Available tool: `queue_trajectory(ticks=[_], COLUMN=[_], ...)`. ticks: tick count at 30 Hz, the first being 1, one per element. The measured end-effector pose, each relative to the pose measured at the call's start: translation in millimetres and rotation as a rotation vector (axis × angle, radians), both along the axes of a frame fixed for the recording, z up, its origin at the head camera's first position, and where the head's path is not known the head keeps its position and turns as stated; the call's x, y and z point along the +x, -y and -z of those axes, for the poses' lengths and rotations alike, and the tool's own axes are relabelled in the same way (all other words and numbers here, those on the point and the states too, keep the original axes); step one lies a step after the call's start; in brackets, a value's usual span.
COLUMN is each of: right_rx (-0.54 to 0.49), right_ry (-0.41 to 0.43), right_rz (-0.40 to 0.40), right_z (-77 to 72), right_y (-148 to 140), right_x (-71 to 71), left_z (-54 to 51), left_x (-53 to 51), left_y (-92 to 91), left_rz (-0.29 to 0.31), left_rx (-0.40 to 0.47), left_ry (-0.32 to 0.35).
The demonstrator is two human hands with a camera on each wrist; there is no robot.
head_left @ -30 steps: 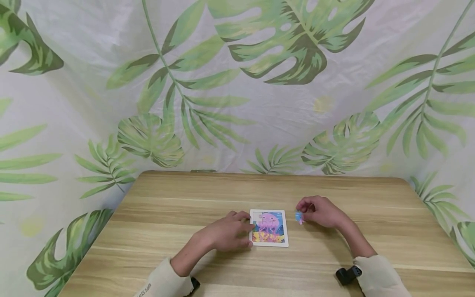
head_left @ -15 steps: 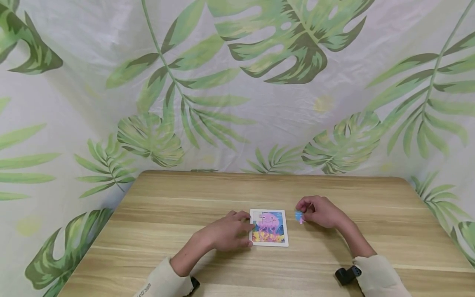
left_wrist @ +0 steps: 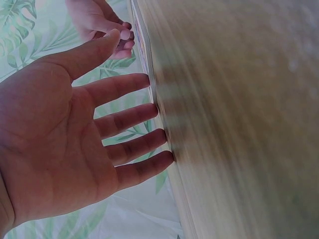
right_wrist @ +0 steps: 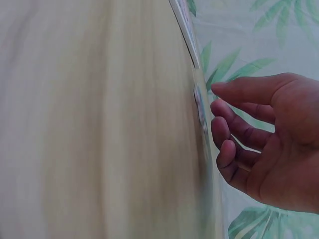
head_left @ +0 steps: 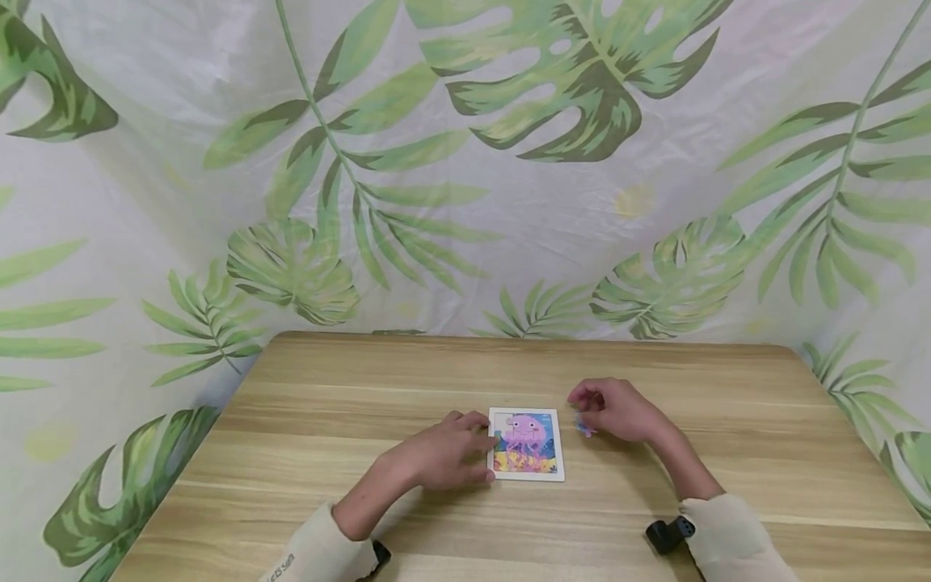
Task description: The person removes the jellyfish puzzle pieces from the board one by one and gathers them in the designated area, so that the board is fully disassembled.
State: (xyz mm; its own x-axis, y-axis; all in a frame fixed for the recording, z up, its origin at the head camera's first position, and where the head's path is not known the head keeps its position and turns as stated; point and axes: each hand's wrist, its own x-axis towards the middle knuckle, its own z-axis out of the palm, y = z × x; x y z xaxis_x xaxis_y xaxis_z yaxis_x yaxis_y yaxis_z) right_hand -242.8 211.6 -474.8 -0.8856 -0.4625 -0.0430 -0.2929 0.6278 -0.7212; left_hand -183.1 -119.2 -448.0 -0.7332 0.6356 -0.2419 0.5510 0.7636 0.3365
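Note:
A small jellyfish jigsaw puzzle (head_left: 525,443) in a white frame lies flat on the table, with a pale patch at its upper left corner. My left hand (head_left: 452,453) rests at the frame's left edge, fingertips touching it. In the left wrist view the fingers of that hand (left_wrist: 75,124) are spread and nearly straight. Right of the frame lies a blue and pink puzzle piece (head_left: 585,428), partly hidden under my right hand (head_left: 618,411). The right wrist view shows the right hand (right_wrist: 269,129) loosely curled just above the piece (right_wrist: 200,109), with a gap between them.
The wood-grain table (head_left: 349,380) reaches back to a leaf-patterned cloth (head_left: 436,202) that hangs behind it. A black wrist device (head_left: 669,533) sits at the right sleeve.
My right hand has shifted slightly left and away from me, now covering more of the puzzle piece. The left hand and the framed puzzle stay in place.

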Motion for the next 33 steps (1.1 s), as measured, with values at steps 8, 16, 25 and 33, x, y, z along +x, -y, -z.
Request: queue_trajectory(ticks=[8, 16, 25, 33], right_rx=[-0.033, -0.002, 0.018, 0.002], right_ry=[0.025, -0.007, -0.003, -0.005], right_rz=[-0.029, -0.065, -0.084, -0.109], right_z=[-2.0, -0.7, -3.1, -1.8], right_y=[22, 39, 54, 63], right_x=[-2.0, -5.1, -6.1, -7.9], left_z=[-0.4, -0.1, -0.2, 0.0], left_x=[0.3, -0.4, -1.3, -1.0], left_y=[-0.1, 0.2, 0.0, -0.1], left_rz=[-0.005, 0.002, 0.008, 0.005], left_rx=[-0.003, 0.002, 0.004, 0.001], left_ry=[-0.001, -0.004, -0.01, -0.013])
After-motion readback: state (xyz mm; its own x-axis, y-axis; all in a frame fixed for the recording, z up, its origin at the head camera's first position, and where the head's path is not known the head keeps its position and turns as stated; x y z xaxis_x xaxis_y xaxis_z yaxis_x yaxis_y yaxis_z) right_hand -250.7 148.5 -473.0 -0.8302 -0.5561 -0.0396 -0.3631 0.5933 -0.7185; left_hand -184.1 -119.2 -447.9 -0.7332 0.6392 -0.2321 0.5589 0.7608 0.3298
